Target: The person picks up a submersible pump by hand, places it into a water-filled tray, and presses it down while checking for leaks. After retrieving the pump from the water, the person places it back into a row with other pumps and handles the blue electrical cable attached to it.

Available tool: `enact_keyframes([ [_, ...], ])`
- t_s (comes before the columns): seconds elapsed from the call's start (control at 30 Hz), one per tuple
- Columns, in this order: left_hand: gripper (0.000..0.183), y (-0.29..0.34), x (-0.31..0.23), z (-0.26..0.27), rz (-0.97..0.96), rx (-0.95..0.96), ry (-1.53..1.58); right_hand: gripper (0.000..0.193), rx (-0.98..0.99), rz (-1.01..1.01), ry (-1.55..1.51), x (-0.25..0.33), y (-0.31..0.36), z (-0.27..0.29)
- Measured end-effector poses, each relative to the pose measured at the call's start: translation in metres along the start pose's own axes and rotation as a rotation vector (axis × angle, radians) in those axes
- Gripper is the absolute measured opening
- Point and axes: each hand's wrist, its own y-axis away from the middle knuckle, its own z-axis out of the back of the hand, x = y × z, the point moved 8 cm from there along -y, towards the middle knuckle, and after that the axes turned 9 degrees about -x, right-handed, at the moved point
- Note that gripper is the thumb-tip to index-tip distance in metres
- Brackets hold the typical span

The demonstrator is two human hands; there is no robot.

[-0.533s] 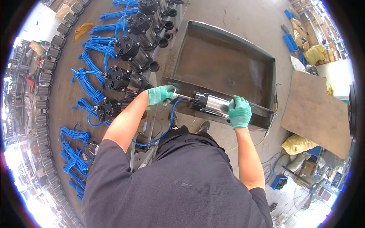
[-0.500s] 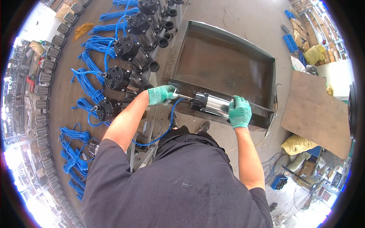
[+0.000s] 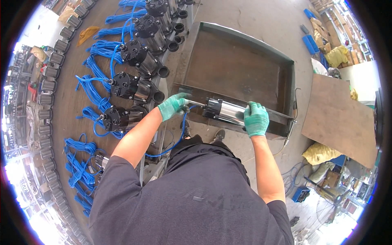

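A submersible pump [image 3: 229, 112] with a shiny steel body and black end lies on its side over the near edge of the metal tray [image 3: 241, 30]. My right hand [image 3: 257, 119], in a green glove, is wrapped round the steel body at its right end. My left hand [image 3: 173, 106], gloved alike, is closed on the handle of a T-handle wrench [image 3: 196, 103]. The wrench's thin shaft reaches the pump's black end; its exact contact point is too small to make out. A blue cable [image 3: 182, 131] runs from that end down past my left forearm.
Several upright pumps [image 3: 139, 57] with black tops line the bench [image 3: 73, 106] on my left, beside coiled blue cables [image 3: 96, 92]. A brown board [image 3: 339, 118] lies at right, near yellow sacks [image 3: 320, 155] and a fan [image 3: 337, 199].
My left hand has turned slightly on the wrench, and its handle now shows less. The right hand and pump have stayed nearly in place.
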Motion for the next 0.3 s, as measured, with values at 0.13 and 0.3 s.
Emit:
enact_keyframes([
  [0.13, 0.054, 0.000, 0.000, 0.003, -0.088, 0.061, 0.054, 0.016, 0.003, 0.009, -0.001, 0.003, -0.003, 0.002],
  [0.3, 0.050, 0.001, -0.034, 0.004, -0.241, -0.186, -1.251, 0.017, -0.022, 0.030, 0.013, -0.002, -0.001, 0.002],
])
